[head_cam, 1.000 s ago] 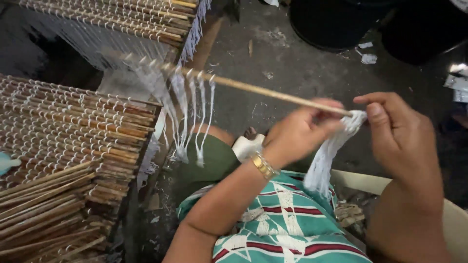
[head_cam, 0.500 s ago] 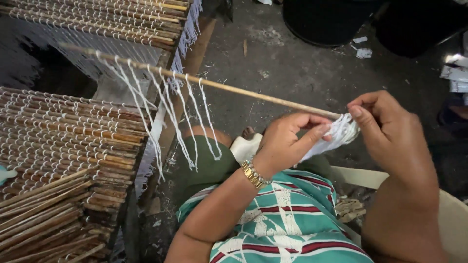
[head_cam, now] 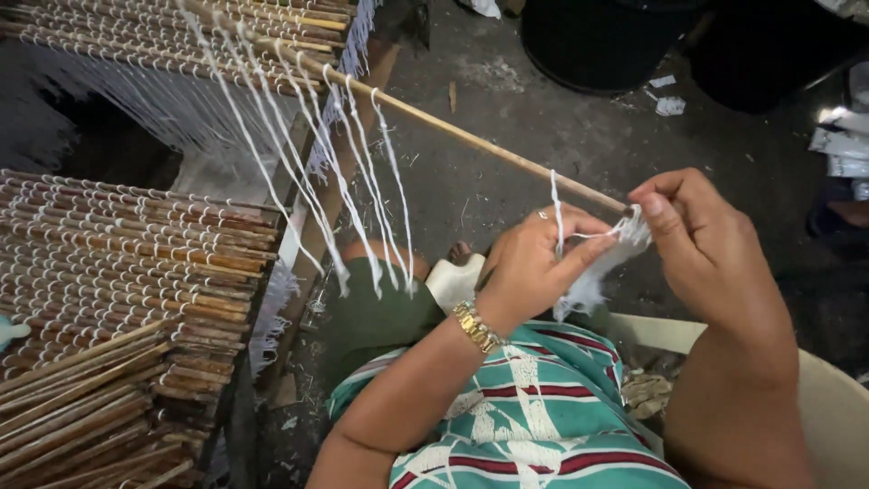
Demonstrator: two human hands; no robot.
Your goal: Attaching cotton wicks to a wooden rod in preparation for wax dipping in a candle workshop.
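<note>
So here we've got a long thin wooden stick point(head_cam: 471, 140) running diagonally from the upper left down to our hands, with a row of white strings point(head_cam: 344, 181) already tied on it and dangling loose off the middle stretch. The near end of the stick sits right between both hands, above our lap.

Our left hand point(head_cam: 534, 267) is pinched closed on a bunch of white thread point(head_cam: 593, 272), thumb and fingertips pressing the strand, with one thin end sticking straight up above the knuckles. There's a gold bracelet point(head_cam: 477, 327) on that wrist. Our right hand point(head_cam: 711, 249) is closed too, thumb and forefinger nipping the same white thread right at the stick's tip, so both hands are grasping the thread and touching it at the stick's end. The rest of the bundle hangs down fluffy below the left hand.

Off to the left is a woven mat of sticks point(head_cam: 109, 272) laced with white cord, and another stretch of it point(head_cam: 163, 36) up top. Under us there's a teal striped garment point(head_cam: 534, 426) over the lap, a pale chair edge point(head_cam: 833, 407) at the right, and a grey concrete floor point(head_cam: 561, 118) with a dark round tub point(head_cam: 597, 41) further out.
</note>
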